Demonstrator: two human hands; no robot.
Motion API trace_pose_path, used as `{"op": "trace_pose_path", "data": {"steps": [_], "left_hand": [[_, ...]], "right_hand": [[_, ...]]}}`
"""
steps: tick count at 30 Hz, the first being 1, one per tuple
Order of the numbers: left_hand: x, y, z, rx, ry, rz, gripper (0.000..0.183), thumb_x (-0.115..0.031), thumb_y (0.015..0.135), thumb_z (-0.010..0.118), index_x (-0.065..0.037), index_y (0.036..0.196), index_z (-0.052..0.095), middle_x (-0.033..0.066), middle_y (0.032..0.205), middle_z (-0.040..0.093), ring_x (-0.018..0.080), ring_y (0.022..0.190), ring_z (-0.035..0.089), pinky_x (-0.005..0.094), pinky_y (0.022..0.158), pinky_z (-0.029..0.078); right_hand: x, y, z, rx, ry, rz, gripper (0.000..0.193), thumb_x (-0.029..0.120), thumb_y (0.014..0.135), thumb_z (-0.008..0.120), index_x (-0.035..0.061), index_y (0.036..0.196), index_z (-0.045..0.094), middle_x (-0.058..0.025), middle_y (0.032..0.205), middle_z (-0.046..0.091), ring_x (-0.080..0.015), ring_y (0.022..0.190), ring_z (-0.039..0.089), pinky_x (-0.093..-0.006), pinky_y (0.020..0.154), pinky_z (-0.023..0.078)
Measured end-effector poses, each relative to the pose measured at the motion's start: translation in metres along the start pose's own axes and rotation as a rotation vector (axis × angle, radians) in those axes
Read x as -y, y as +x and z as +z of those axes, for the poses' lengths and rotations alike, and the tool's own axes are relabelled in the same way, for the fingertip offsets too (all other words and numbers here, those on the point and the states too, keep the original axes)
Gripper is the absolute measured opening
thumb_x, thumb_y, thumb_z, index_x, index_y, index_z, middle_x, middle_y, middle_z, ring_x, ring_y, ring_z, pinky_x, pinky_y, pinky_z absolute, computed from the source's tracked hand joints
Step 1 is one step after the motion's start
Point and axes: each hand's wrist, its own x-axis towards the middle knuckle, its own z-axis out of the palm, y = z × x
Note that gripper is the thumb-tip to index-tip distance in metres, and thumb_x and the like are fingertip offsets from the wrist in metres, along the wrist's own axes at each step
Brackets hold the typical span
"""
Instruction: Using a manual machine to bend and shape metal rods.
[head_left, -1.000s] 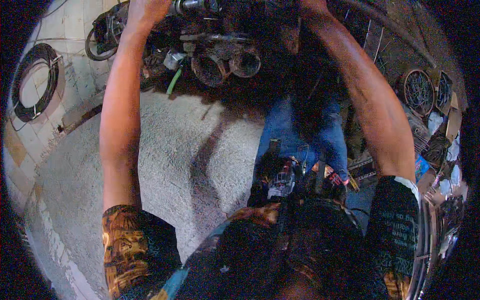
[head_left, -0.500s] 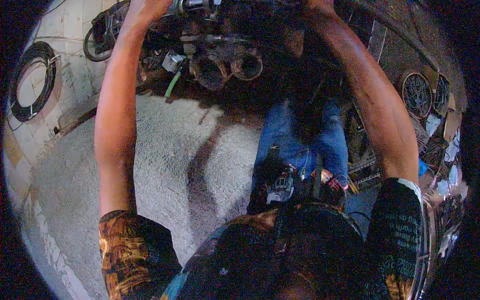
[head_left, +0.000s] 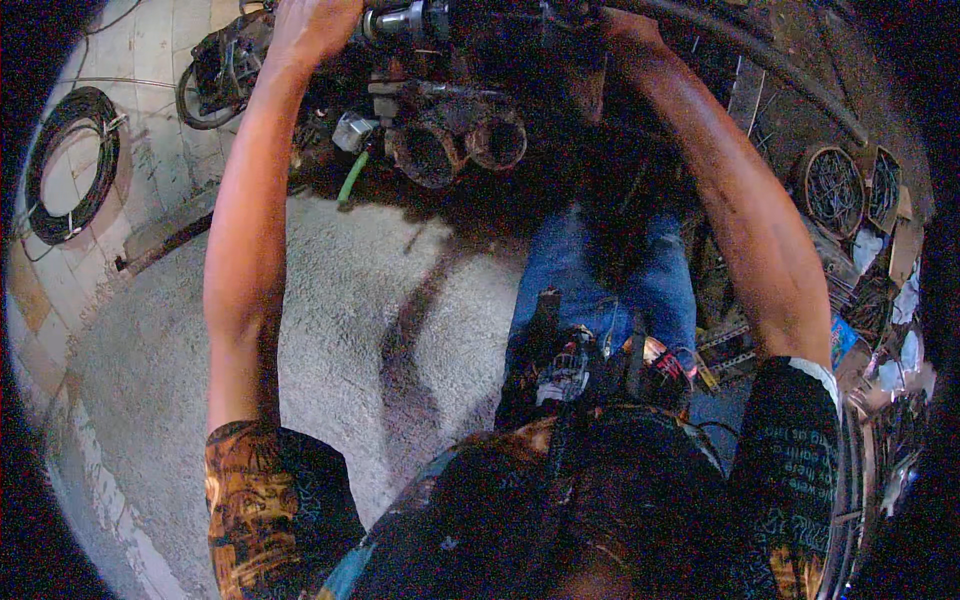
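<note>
My left hand (head_left: 315, 28) reaches to the top edge of the view, beside a shiny metal cylinder (head_left: 402, 22) on a dark, greasy machine (head_left: 430, 88). Its fingers are mostly cut off, so their grip does not show. At the machine's other end, my right hand (head_left: 630, 32) sits in shadow next to a dark part, its fingers hidden. Two round, rusty pipe openings (head_left: 425, 155) face toward me below the cylinder. A short green hose (head_left: 352, 180) hangs under a pale box-shaped fitting (head_left: 352, 131) near my left forearm.
A coil of black cable (head_left: 40, 170) lies on the pale tiles at left. Rough grey floor (head_left: 330, 290) spreads before me. At right are round containers of nails or rods (head_left: 833, 190), scraps and a long dark pipe (head_left: 790, 60). My jeans-clad legs (head_left: 560, 250) are below the machine.
The machine and both hands appear slightly lower in the view, and more of the left hand and metal cylinder shows. Surroundings have shifted a little too.
</note>
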Motion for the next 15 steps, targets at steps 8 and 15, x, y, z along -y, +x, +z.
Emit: {"op": "trace_pose_path", "data": {"steps": [8, 15], "left_hand": [[-0.001, -0.008, -0.004, -0.010, 0.049, -0.110, 0.053, -0.041, 0.099, 0.029, -0.006, 0.139, 0.034, 0.0240, 0.135, 0.044, 0.0367, 0.128, 0.040, 0.0391, 0.104, 0.031], [0.001, -0.005, -0.002, -0.025, -0.005, -0.020, 0.051, -0.039, 0.100, 0.030, -0.007, 0.139, 0.036, 0.0239, 0.134, 0.044, 0.0368, 0.127, 0.041, 0.0390, 0.103, 0.033]], "right_hand": [[-0.009, -0.008, 0.027, 0.028, 0.025, 0.063, 0.018, 0.026, 0.085, 0.060, 0.0100, 0.089, 0.067, -0.0080, 0.089, 0.066, -0.0222, 0.085, 0.061, -0.0381, 0.074, 0.049], [-0.007, 0.000, 0.005, 0.089, 0.889, -0.080, 0.010, 0.017, 0.087, 0.056, 0.0087, 0.084, 0.063, -0.0069, 0.080, 0.064, -0.0204, 0.072, 0.059, -0.0363, 0.068, 0.049]]}}
